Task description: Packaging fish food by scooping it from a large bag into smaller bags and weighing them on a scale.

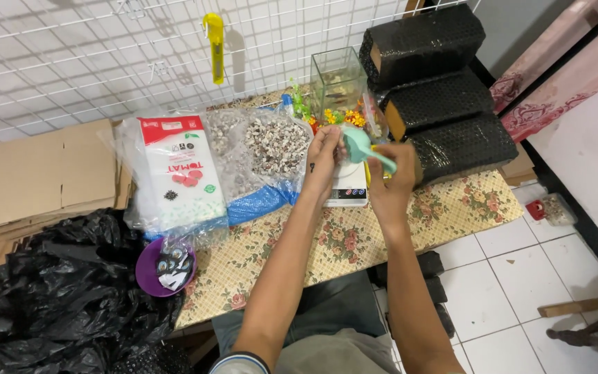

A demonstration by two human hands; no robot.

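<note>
Hands raised together, gripping teal scoop.

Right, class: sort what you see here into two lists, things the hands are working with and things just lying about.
In use:
left hand
right hand
teal scoop, held by the right hand
white scale beneath the hands
clear bag of pellets beside them

Lying about:
yellow cutter on the wire grid
black wrapped parcels
purple bowl
black plastic bag
flattened cardboard
</note>
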